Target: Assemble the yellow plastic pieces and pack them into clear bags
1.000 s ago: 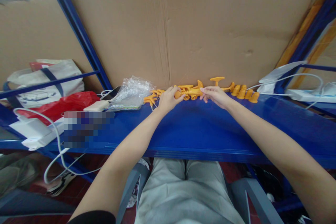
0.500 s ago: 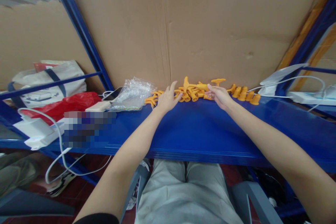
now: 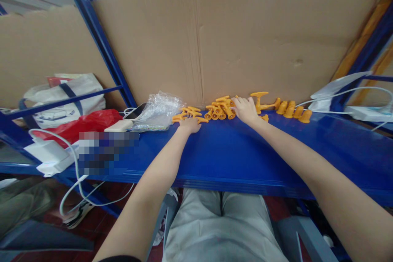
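Note:
My left hand (image 3: 189, 124) reaches down among small orange T-shaped pieces (image 3: 190, 110) at the back of the blue shelf. Its fingertips are mostly hidden, so its grip cannot be made out. My right hand (image 3: 245, 109) lies against the right end of a pile of orange cup-ended pieces (image 3: 217, 111), fingers stretched and slightly apart. Just right of that hand, an orange T-shaped handle (image 3: 259, 97) stands upright. Another orange piece (image 3: 270, 105) lies beside it, and several orange cups (image 3: 288, 110) stand in a group farther right.
Clear plastic bags (image 3: 159, 110), a white block (image 3: 119, 126) and a red bag (image 3: 80, 125) lie on the left. A white charger (image 3: 47, 150) trails a cable over the blue shelf's (image 3: 233, 159) front edge. Cardboard (image 3: 260, 37) walls the back; white cables (image 3: 368, 90) run at right.
My left hand has lowered onto the T-shaped pieces. My right hand has moved left to the cup-ended pile; the T-piece and the piece it held out have left that pile's top.

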Demonstrator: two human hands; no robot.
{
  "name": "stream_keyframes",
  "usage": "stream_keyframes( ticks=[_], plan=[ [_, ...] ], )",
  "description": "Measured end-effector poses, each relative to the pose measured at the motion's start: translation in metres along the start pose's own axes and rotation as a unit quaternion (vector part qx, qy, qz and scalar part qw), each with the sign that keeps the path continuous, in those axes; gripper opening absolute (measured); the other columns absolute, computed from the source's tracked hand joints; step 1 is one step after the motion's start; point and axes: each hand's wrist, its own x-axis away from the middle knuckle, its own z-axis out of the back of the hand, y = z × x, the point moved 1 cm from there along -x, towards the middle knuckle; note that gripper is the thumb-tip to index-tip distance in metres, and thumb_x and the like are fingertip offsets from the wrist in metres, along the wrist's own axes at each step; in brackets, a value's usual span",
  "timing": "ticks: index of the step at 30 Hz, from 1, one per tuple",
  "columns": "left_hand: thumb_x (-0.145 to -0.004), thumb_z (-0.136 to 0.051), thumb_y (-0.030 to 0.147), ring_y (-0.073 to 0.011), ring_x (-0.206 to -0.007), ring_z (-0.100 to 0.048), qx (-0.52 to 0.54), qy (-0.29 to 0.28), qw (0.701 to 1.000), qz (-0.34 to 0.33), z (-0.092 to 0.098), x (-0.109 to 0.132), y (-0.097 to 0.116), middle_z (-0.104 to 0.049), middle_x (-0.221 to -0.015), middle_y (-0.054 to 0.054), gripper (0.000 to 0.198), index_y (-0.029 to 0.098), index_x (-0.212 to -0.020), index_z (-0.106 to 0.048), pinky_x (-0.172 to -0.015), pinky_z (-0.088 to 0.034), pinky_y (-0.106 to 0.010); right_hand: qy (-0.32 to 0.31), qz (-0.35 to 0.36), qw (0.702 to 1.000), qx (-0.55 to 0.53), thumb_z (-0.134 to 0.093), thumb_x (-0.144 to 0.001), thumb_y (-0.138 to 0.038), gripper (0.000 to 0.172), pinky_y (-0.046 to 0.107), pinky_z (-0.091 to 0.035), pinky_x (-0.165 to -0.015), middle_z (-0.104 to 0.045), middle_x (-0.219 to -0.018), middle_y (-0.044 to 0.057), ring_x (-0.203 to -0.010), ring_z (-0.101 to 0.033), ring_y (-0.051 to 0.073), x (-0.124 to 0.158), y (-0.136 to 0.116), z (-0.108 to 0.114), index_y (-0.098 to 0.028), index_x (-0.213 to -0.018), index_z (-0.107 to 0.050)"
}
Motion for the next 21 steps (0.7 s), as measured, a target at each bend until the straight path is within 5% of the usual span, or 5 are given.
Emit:
stream_keyframes(
  ticks=[9,21],
  plan=[
    [-0.086,-0.058,0.029,-0.0332,-0.11,-0.067,0.009,0.09,0.995,-0.04,-0.01,-0.015,-0.007,-0.071,-0.119,-0.017,0.027,0.021,-0.107,-0.074,-0.095,-0.05,-0.049,-0.075,0.002,0.997,0.01,-0.039,-0.1,-0.03,0.041,0.047,-0.032,-0.097,-0.064,-0.124,0.021,-0.118,-0.056,0.034,-0.001,-0.012,-0.015,-0.013,-0.136,-0.052],
    [-0.085,-0.056,0.019,-0.035,-0.103,-0.07,0.064,0.172,0.983,0.003,0.003,-0.006,0.001,-0.074,-0.104,-0.021,0.022,0.014,-0.1,-0.071,-0.086,-0.053,-0.044,-0.156,-0.026,0.987,-0.001,-0.041,-0.096,-0.024,0.057,0.055,-0.036,-0.102,-0.056,-0.139,0.022,-0.127,-0.052,0.036,0.005,-0.02,-0.015,-0.015,-0.153,-0.038]
  ],
)
